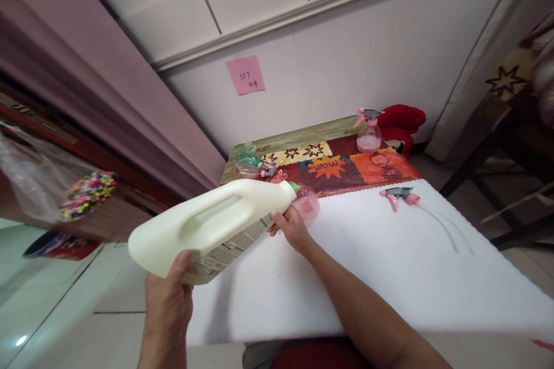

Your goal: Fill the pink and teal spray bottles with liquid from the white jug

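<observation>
A large cream-white detergent jug (160, 242) lies tilted in the air over the table, its neck toward the right. My left hand (171, 294) grips its base end from below, thumb along the side. My right hand (292, 230) is closed at the label side near the neck; its fingertips are partly hidden. The jug's green spout (295, 187) is at a clear pink spray bottle body (308, 207) without its head, standing on the white table covering. The spout hides part of the bottle's mouth. A pink-and-grey spray head (400, 196) with a clear tube lies to the right.
Farther back stand a spray bottle (369, 141) with pinkish liquid and, at left, a green-tinted bottle (246, 164) near another spray head (268, 169). A colourful packaged sheet (326, 168) covers the table's back. White wall behind; curtain and hanging bag (86, 193) at left.
</observation>
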Demonstrator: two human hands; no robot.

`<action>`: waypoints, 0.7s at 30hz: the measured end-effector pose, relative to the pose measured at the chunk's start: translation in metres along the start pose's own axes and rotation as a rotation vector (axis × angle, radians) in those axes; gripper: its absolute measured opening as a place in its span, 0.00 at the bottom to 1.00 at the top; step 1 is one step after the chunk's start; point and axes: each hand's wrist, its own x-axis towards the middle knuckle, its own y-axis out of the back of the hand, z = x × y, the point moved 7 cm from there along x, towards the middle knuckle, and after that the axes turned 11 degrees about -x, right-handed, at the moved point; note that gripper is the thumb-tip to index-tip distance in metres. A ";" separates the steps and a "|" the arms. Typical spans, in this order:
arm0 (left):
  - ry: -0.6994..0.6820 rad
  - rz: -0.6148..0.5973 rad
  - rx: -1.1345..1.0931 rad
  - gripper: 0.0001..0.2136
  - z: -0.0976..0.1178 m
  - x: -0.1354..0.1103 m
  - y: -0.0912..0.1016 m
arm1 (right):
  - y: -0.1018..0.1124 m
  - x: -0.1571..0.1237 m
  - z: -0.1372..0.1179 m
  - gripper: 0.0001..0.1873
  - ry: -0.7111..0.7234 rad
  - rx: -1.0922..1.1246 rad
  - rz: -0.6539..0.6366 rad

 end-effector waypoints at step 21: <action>-0.013 -0.077 -0.038 0.31 0.002 -0.001 -0.006 | -0.001 0.000 0.002 0.27 0.001 -0.001 -0.008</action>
